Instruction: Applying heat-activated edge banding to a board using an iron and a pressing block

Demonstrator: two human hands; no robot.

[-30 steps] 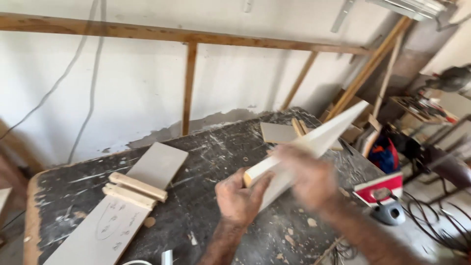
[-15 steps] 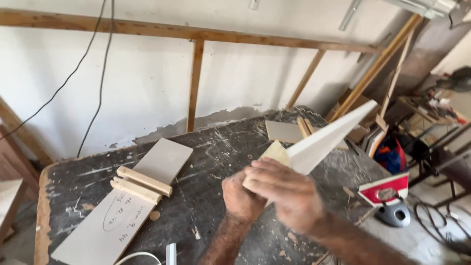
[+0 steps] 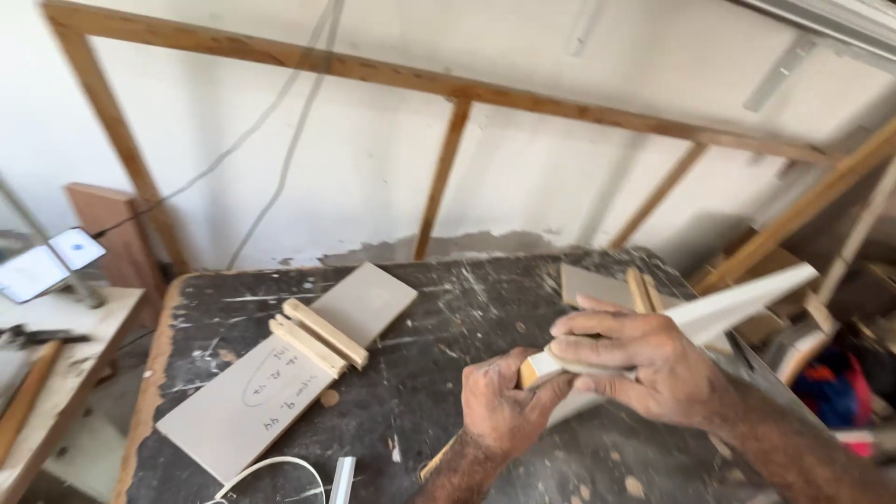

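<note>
Head view: white board (image 3: 747,303) between both hands (image 3: 569,373).

Left hand (image 3: 499,406) and right hand (image 3: 635,359) gripping pale board (image 3: 747,303) end, over dark paint-flecked workbench (image 3: 420,373)

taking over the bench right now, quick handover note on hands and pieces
Left hand: closed around the near end of the white board.
Right hand: lies over the same end, fingers pressing a small pad against its edge.
The board is held tilted above the black table, its far end pointing right.
Grey panel with two wood strips across it lies on the left, untouched.
How much of the edge is done cannot be told.
</note>
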